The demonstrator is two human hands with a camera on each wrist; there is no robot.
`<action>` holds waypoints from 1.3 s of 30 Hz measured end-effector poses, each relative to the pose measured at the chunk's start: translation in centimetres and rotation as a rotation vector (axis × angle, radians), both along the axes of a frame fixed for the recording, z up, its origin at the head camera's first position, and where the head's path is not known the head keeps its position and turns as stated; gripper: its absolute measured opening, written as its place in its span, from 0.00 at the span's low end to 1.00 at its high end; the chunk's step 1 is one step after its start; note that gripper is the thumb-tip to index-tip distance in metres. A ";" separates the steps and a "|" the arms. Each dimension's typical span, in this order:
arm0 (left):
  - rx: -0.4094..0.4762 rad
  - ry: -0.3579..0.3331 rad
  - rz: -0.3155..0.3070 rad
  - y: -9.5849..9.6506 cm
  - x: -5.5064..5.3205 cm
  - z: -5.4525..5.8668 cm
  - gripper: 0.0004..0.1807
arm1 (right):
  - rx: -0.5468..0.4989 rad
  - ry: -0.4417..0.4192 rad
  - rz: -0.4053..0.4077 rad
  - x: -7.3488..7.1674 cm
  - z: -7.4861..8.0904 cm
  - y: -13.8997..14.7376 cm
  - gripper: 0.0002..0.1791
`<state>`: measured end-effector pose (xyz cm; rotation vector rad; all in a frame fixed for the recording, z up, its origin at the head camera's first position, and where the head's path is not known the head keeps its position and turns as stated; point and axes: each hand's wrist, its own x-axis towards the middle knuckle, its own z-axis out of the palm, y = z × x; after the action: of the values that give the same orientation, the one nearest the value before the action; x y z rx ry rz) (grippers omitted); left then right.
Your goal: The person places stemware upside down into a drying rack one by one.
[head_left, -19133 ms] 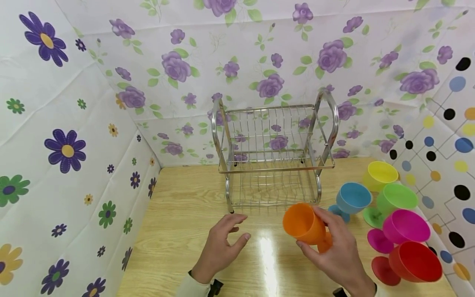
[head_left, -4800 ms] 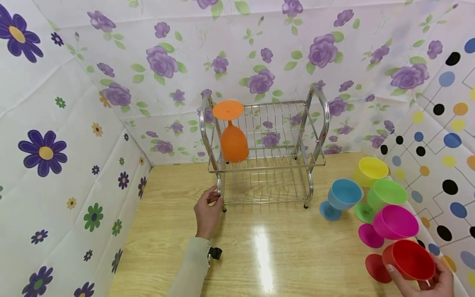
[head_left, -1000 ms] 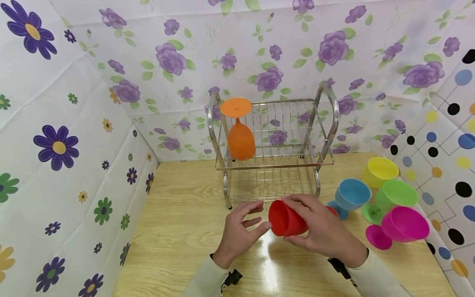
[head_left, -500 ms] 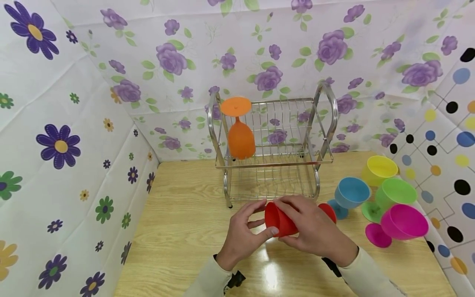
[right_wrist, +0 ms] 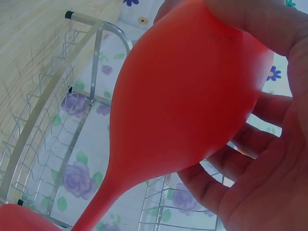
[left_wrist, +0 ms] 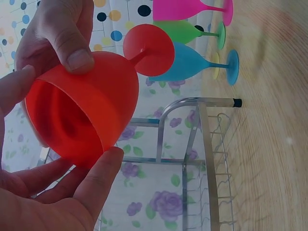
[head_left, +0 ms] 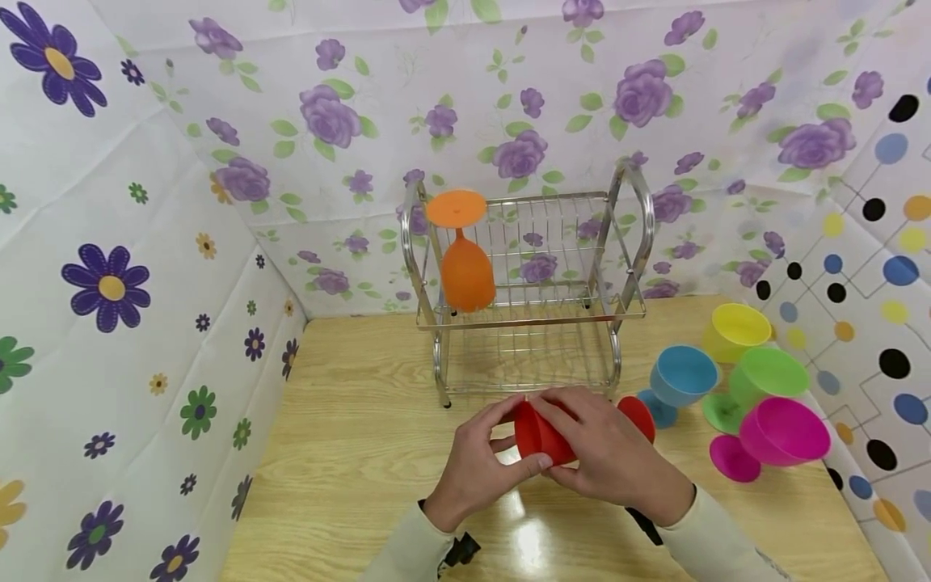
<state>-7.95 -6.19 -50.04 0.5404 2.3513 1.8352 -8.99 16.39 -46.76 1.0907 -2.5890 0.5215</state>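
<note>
A red goblet (head_left: pixel 541 436) is held between both hands in front of the dish rack (head_left: pixel 531 323), tipped on its side with its mouth to the left and its foot to the right. My right hand (head_left: pixel 611 449) grips the bowl, fingers over the top and thumb beneath. At the rim, my left hand (head_left: pixel 483 461) pinches the goblet between fingers and thumb. The left wrist view shows the open mouth of the red goblet (left_wrist: pixel 91 106); in the right wrist view, its bowl (right_wrist: pixel 183 91) and stem fill the middle. An orange goblet (head_left: pixel 467 271) stands upside down on the rack's upper tier, left side.
At the right of the wooden table (head_left: pixel 349 453) stand a blue goblet (head_left: pixel 684 376), a yellow goblet (head_left: pixel 736 333), a green goblet (head_left: pixel 769 380) and a magenta goblet (head_left: pixel 784 432). Patterned cloth walls (head_left: pixel 305 162) enclose the table at back and both sides.
The orange goblet went from the right hand onto the rack. The red goblet left the right-hand group and came to the middle. Most recently, the left hand closed onto its rim.
</note>
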 end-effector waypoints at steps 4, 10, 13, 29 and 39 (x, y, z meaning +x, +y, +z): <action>0.013 -0.001 0.015 0.1 -0.1 0.0 0.40 | -0.008 0.004 0.006 -0.1 -0.2 0.1 0.54; 0.027 0.012 0.044 0.0 -0.1 0.0 0.39 | -0.029 0.006 0.016 -0.1 -0.1 0.3 0.55; 0.040 0.011 0.060 0.0 -0.1 -0.1 0.38 | -0.040 -0.008 0.001 0.0 -0.1 0.3 0.57; 0.120 0.043 0.151 -0.2 -0.2 -0.3 0.38 | -0.278 -0.023 -0.075 0.6 0.2 2.0 0.48; 0.181 0.020 0.185 -0.5 -0.4 0.0 0.38 | -0.707 -0.211 -0.156 2.3 -0.6 1.7 0.36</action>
<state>-8.30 -6.70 -50.01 0.3701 2.3312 2.1476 -6.70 18.11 -47.34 0.6081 -2.2979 1.4264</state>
